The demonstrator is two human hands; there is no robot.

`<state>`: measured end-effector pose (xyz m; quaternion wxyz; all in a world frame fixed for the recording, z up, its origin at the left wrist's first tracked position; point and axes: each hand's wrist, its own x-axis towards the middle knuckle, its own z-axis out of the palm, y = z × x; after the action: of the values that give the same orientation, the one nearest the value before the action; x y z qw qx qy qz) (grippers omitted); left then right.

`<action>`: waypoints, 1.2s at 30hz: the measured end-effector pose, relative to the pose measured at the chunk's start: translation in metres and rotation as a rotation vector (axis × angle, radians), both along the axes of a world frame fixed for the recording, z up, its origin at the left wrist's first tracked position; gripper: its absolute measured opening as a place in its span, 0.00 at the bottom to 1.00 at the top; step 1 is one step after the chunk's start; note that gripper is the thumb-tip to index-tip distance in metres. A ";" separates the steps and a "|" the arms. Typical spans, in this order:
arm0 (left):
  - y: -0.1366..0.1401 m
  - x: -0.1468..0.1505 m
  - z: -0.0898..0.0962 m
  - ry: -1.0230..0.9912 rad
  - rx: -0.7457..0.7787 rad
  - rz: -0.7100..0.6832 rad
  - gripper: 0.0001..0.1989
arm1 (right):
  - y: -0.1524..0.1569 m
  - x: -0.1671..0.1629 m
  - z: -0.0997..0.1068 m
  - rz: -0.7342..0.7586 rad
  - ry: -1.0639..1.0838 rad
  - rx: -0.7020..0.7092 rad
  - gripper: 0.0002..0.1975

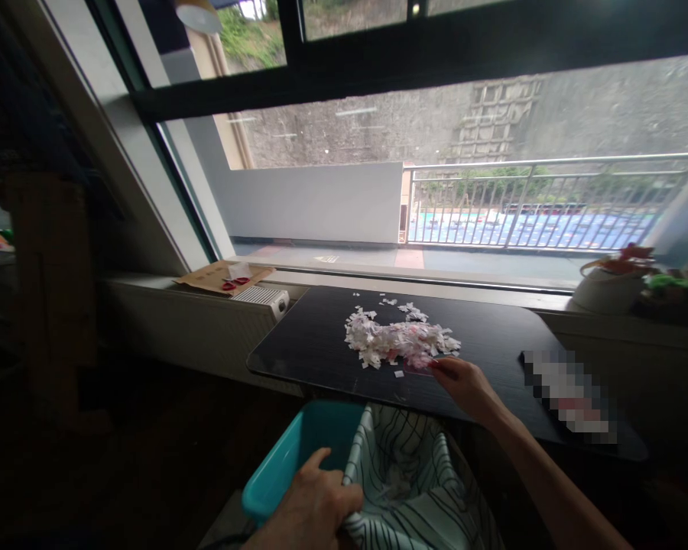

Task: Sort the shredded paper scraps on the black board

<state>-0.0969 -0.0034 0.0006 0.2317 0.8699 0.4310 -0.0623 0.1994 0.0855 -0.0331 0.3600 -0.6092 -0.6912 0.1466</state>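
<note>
Gripping the near left rim of a striped cloth basket (352,466), the left hand (319,493) curls its fingers over the edge, one finger stretched out above a teal bin (262,481) just to the left. Pale scraps lie inside the basket. Beyond, the right hand (462,378) rests at the near right edge of a loose heap of paper scraps (398,336), white and pinkish, on the dark surface (315,340); its fingers are drawn together at a thin pinkish piece (417,370), though I cannot tell whether they grip it. On the right lies a dark flat item (570,397), its face blurred into squares, so any writing there is unreadable. Farther left, red-handled scissors (235,283) lie on brown paper (203,276) bearing dark print too small to read, by the radiator (206,321). A pale pot (605,289) stands far right, before the window and outside railing (527,206).
</note>
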 end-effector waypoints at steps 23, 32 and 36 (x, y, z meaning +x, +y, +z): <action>0.004 0.005 0.002 -0.100 0.105 0.040 0.09 | -0.043 -0.012 0.007 0.125 0.004 -0.100 0.15; 0.004 0.014 0.000 -0.016 0.162 -0.045 0.10 | -0.050 -0.017 0.009 0.141 -0.036 -0.113 0.16; -0.003 0.037 -0.001 0.117 0.203 -0.250 0.09 | -0.054 -0.001 0.004 0.077 0.005 -0.118 0.17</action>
<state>-0.0601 -0.0069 -0.0001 0.1076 0.9306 0.3362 -0.0971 0.1980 0.0319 -0.0290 0.3191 -0.6019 -0.7036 0.2022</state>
